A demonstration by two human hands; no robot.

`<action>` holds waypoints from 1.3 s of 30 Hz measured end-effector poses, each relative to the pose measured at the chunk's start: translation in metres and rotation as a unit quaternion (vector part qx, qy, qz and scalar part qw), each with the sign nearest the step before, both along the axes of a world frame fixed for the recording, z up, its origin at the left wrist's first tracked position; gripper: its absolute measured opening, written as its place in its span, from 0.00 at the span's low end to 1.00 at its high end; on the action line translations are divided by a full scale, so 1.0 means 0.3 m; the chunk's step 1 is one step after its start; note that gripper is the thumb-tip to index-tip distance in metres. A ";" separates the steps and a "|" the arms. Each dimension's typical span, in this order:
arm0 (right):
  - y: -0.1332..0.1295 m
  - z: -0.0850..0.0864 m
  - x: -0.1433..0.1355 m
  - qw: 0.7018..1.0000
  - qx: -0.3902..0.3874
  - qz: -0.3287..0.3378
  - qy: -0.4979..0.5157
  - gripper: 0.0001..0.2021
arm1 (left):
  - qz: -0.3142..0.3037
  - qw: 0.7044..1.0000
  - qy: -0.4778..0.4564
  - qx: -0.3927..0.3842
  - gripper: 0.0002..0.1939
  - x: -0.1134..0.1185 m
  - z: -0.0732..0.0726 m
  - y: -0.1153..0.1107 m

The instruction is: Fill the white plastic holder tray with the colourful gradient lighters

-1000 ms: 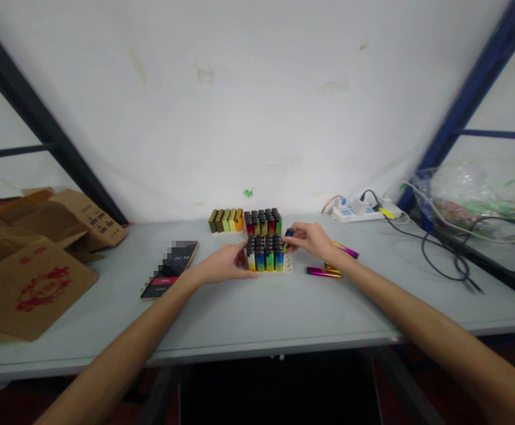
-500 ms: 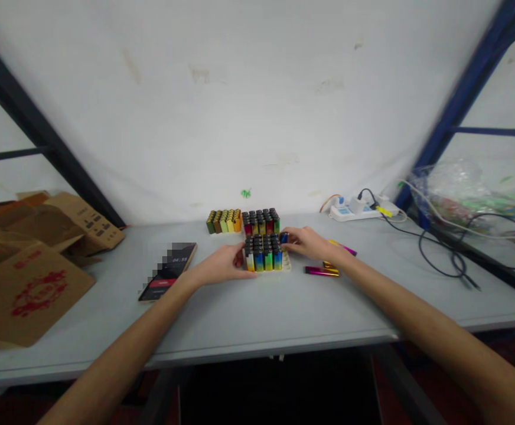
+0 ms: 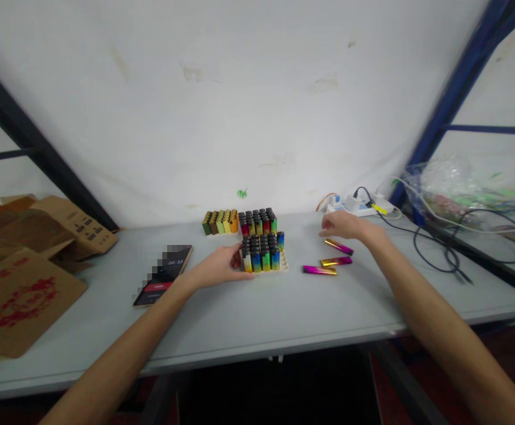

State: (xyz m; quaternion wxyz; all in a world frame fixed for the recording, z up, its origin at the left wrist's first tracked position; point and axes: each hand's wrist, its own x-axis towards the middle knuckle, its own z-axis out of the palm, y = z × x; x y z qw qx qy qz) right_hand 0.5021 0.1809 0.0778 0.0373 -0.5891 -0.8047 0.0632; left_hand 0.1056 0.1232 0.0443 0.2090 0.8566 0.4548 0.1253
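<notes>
A white tray [image 3: 284, 261] holds upright black-topped lighters [image 3: 265, 260] in rows, with bare slots along its right side. One blue lighter [image 3: 280, 240] stands at that side's back. My left hand [image 3: 226, 264] grips the tray's left side, thumb at the front corner. My right hand [image 3: 335, 224] hovers over the table to the right, fingers bent downward, nothing visible in them. Just in front of it lies a pink-and-gold lighter [image 3: 339, 247]; nearer me are a second [image 3: 336, 261] and a third [image 3: 319, 270].
Behind the tray stand more dark-topped lighters [image 3: 257, 223] and a yellow-toned block of lighters [image 3: 220, 222]. A phone [image 3: 164, 274] and cardboard boxes [image 3: 40, 289] are at the left. A power strip [image 3: 359, 206], cables [image 3: 434, 239] and plastic bags [image 3: 447, 183] are at the right.
My right hand has let go of the blue lighter, which stands in the tray, and has moved right, above the loose lighters. My left hand stays at the tray. The view has shifted slightly.
</notes>
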 end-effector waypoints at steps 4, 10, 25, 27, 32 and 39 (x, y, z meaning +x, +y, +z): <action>0.022 -0.008 0.087 0.993 -0.097 -0.053 -0.032 0.17 | 0.003 1.000 -0.001 -0.003 0.33 0.001 0.002 -0.002; 0.030 -0.015 0.078 0.993 -0.091 0.041 0.057 0.09 | 0.007 1.000 0.006 -0.003 0.33 0.006 0.008 -0.004; -0.017 -0.024 -0.112 0.970 0.009 0.123 0.209 0.19 | 0.004 1.000 0.006 -0.007 0.35 0.012 0.017 -0.010; -0.019 -0.026 -0.118 0.965 0.020 0.118 0.235 0.18 | 0.008 1.000 0.003 -0.007 0.34 0.012 0.017 -0.011; -0.022 -0.021 -0.138 0.944 0.070 0.089 0.311 0.19 | 0.010 1.000 -0.007 -0.006 0.32 0.009 0.013 -0.009; -0.068 0.010 -0.184 0.903 0.025 0.117 0.412 0.27 | 0.000 1.000 -0.003 -0.004 0.32 0.004 0.004 -0.003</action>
